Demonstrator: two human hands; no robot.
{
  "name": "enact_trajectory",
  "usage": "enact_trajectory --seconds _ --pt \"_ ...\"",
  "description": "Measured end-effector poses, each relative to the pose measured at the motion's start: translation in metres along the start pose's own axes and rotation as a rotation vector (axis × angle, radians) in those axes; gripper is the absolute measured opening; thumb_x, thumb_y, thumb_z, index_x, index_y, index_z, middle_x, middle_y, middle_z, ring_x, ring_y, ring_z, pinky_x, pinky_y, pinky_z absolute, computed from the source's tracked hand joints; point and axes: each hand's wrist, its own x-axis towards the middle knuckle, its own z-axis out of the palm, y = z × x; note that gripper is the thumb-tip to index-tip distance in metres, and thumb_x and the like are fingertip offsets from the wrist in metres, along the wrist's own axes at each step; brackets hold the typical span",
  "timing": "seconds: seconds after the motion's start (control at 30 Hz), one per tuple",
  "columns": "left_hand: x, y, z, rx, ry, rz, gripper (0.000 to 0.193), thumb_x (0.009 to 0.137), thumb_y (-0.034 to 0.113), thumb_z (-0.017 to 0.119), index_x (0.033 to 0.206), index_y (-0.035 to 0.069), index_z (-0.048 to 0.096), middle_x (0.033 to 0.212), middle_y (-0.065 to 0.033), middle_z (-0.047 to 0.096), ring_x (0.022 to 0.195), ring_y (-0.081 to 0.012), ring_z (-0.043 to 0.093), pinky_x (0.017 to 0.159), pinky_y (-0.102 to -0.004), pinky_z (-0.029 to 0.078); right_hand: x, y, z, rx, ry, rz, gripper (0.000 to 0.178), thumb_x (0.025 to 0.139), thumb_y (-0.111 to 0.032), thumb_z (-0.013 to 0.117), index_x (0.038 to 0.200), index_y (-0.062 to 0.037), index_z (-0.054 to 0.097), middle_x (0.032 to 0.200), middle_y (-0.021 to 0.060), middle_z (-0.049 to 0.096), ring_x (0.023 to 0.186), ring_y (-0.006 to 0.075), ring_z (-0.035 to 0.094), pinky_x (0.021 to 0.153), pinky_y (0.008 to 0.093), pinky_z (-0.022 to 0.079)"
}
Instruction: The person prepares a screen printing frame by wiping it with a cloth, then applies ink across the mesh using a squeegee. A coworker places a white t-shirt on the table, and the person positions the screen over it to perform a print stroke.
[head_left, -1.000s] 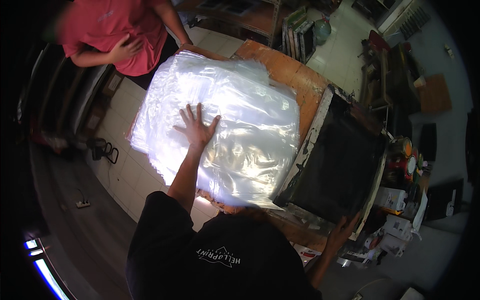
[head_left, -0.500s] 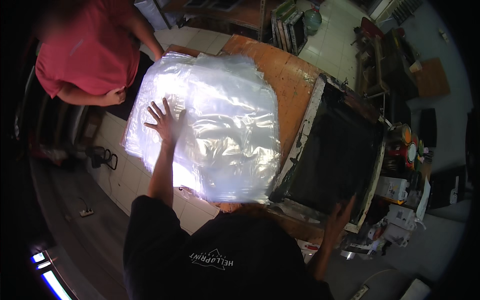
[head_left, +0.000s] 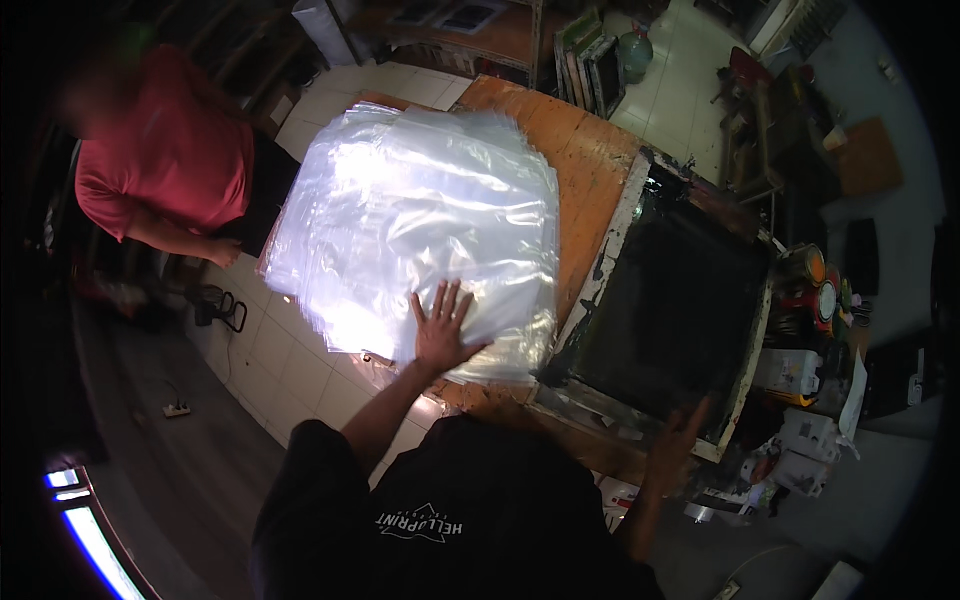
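Note:
A thick stack of clear plastic sheets [head_left: 420, 220] lies on an orange wooden table [head_left: 585, 160]. My left hand [head_left: 445, 330] rests flat on the stack's near edge, fingers spread, holding nothing. To the right sits a black printing screen in a pale wooden frame [head_left: 675, 310]. My right hand [head_left: 678, 445] touches the near rim of that frame, fingers apart; it is dim and partly blurred.
A person in a red shirt [head_left: 165, 160] stands at the table's far left. Paint cans and clutter [head_left: 815, 300] crowd the right side. Shelves with frames [head_left: 590, 60] stand at the back. White floor tiles [head_left: 270, 350] and a power strip [head_left: 177, 410] lie to the left.
My left hand slid from the stack's left side down to its near edge. The view shifted, and the person in red moved left, away from the table.

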Motion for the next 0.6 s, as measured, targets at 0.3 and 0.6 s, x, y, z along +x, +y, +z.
enact_trajectory --seconds 0.3,0.6 --pt "0.026 -0.024 -0.043 0.091 0.03 0.108 0.096 0.079 0.074 0.064 0.147 0.01 0.043 0.159 -0.0156 0.031 0.152 -0.0338 0.02 0.116 -0.0728 0.005 -0.001 0.014 0.004 0.144 -0.029 -0.129 0.063 0.098 -0.007 0.052 0.156 -0.0056 0.031 0.106 0.0106 0.061 0.094 0.0197 0.06 0.087 0.0322 0.048" --pt "0.076 0.076 -0.014 -0.013 0.184 -0.203 0.09 0.086 0.063 0.064 0.148 0.005 0.036 0.149 -0.0238 0.033 0.137 -0.0424 0.034 0.106 -0.0665 0.027 -0.002 0.027 -0.013 0.167 -0.029 -0.118 0.062 0.099 -0.009 0.052 0.157 -0.0052 0.031 0.102 0.0101 0.061 0.093 0.0206 0.061 0.087 0.0333 0.049"
